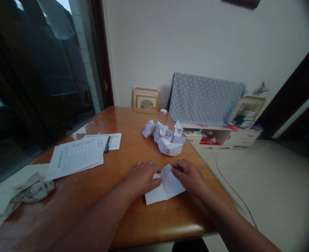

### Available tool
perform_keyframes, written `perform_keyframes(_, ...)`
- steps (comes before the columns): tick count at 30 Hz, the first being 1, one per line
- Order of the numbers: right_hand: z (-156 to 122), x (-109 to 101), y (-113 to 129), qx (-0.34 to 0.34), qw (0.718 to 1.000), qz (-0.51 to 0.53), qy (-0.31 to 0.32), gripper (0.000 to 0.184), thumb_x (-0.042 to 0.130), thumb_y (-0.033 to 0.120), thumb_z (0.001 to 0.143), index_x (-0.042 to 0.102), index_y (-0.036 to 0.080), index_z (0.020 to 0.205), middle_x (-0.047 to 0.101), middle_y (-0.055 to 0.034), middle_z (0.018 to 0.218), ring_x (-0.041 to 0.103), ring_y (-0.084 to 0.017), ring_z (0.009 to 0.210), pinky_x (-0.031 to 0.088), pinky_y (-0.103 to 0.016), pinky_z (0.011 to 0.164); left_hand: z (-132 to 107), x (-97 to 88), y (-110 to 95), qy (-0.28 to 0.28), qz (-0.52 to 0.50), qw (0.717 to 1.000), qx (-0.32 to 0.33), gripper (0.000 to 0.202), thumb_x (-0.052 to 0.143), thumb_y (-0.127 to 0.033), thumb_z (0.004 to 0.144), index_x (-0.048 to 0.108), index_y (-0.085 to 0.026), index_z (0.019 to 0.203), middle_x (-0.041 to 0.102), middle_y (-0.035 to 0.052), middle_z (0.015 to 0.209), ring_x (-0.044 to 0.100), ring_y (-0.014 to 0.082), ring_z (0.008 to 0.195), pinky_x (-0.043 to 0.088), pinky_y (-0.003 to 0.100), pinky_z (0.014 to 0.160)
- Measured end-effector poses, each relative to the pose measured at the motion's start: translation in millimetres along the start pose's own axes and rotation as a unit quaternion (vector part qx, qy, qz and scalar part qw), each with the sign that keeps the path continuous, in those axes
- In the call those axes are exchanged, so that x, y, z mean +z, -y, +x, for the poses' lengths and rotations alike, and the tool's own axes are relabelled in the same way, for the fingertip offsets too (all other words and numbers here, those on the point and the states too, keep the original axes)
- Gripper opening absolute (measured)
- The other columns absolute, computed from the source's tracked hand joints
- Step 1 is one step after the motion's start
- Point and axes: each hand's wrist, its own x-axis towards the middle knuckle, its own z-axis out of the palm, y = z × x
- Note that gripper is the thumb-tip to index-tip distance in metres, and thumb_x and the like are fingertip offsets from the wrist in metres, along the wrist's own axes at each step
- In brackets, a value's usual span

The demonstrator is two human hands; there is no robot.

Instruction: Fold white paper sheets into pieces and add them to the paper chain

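Note:
A folded white sheet of paper (pixel 165 187) lies on the glossy wooden table (pixel 133 220) near its front edge. My left hand (pixel 142 176) rests on the sheet's left part, fingers curled down and pressing the paper. My right hand (pixel 188 175) pinches the sheet's upper right edge between thumb and fingers. A pile of folded paper pieces (pixel 166 137) sits just beyond both hands, further back on the table.
Printed sheets (pixel 77 156) with a black pen (pixel 107 144) lie at the left, and crumpled paper (pixel 32 190) at the far left edge. Behind the table stand a framed picture (pixel 145 98), a dotted cloth-covered object (pixel 204 99) and a low cabinet (pixel 222 134). A dark window fills the left.

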Motion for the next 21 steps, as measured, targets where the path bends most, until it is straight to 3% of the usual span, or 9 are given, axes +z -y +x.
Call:
perform_keyframes(3, -20.3, 1.2, 13.4, -0.092, 0.989, -0.113, -0.013, 0.019, 0.055, 0.023, 0.088, 0.073, 0.022, 0.095, 0.065, -0.0059, 0.09, 0.057, -0.021, 0.089, 0.044, -0.032, 0.079, 0.7, 1.5, 0.6, 0.0, -0.007, 1.0, -0.008, 0.026, 0.065, -0.039, 0.08, 0.068, -0.025, 0.101, 0.064, 0.0061, 0.101, 0.058, 0.0266, 0.099, 0.037, 0.035, 0.08)
perform_keyframes(5, -34.0, 3.8, 18.7, -0.118, 0.981, -0.152, 0.002, 0.02, 0.054, 0.019, 0.089, 0.072, 0.023, 0.098, 0.064, -0.007, 0.093, 0.055, -0.022, 0.091, 0.044, -0.033, 0.08, 1.0, 1.5, 0.9, 0.001, -0.014, 1.0, -0.013, 0.024, 0.065, -0.036, 0.079, 0.068, -0.025, 0.1, 0.063, 0.0059, 0.101, 0.058, 0.0265, 0.1, 0.038, 0.035, 0.081)
perform_keyframes(10, -50.8, 9.6, 19.2, -0.128, 0.971, -0.201, 0.034, 0.025, 0.051, 0.015, 0.091, 0.071, 0.024, 0.103, 0.062, -0.007, 0.094, 0.052, -0.023, 0.092, 0.043, -0.034, 0.08, 0.3, -4.7, 0.2, 0.015, -0.036, 0.999, -0.02, 0.026, 0.067, -0.033, 0.076, 0.065, -0.023, 0.099, 0.064, 0.0051, 0.102, 0.057, 0.0263, 0.1, 0.038, 0.036, 0.083)
perform_keyframes(21, -49.6, 8.6, 22.2, -0.146, 0.962, -0.225, 0.048, 0.022, 0.052, 0.015, 0.09, 0.071, 0.023, 0.098, 0.062, -0.0068, 0.091, 0.051, -0.023, 0.09, 0.042, -0.034, 0.078, -0.7, -8.0, 3.8, 0.046, -0.022, 0.999, -0.011, 0.031, 0.061, -0.031, 0.08, 0.067, -0.026, 0.11, 0.063, 0.0053, 0.105, 0.057, 0.0262, 0.104, 0.039, 0.037, 0.087)
